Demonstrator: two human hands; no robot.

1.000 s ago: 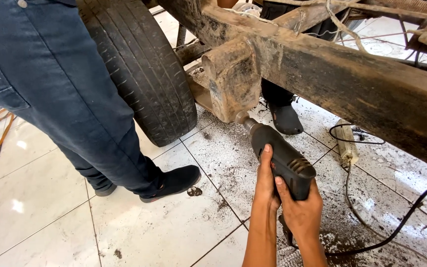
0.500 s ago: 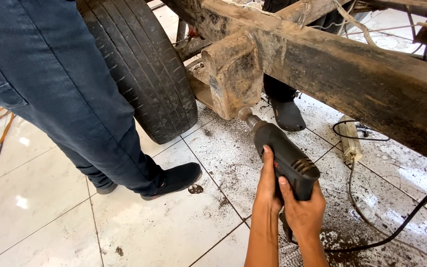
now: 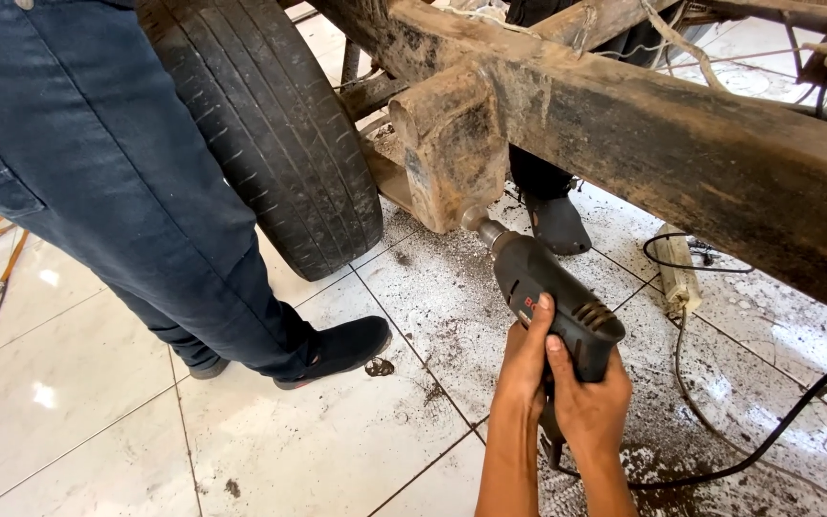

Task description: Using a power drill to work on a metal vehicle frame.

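Observation:
A dark green electric drill (image 3: 549,284) points up and left, its metal chuck (image 3: 482,228) pressed against the lower edge of a rusty bracket (image 3: 447,144) on a rusty vehicle frame beam (image 3: 681,144). My left hand (image 3: 525,356) wraps the drill's body from the left. My right hand (image 3: 588,402) grips the handle just below the vented rear. Both forearms come up from the bottom edge.
Another person in dark blue jeans (image 3: 117,182) and black shoes (image 3: 337,349) stands at left beside a black tyre (image 3: 270,124). A second shoe (image 3: 557,222) shows behind the bracket. A black cable (image 3: 777,431) and a power strip (image 3: 679,273) lie on the dirty white tiles.
The drill and both hands have shifted slightly up and left, keeping the chuck against the bracket. The view has moved a little with them.

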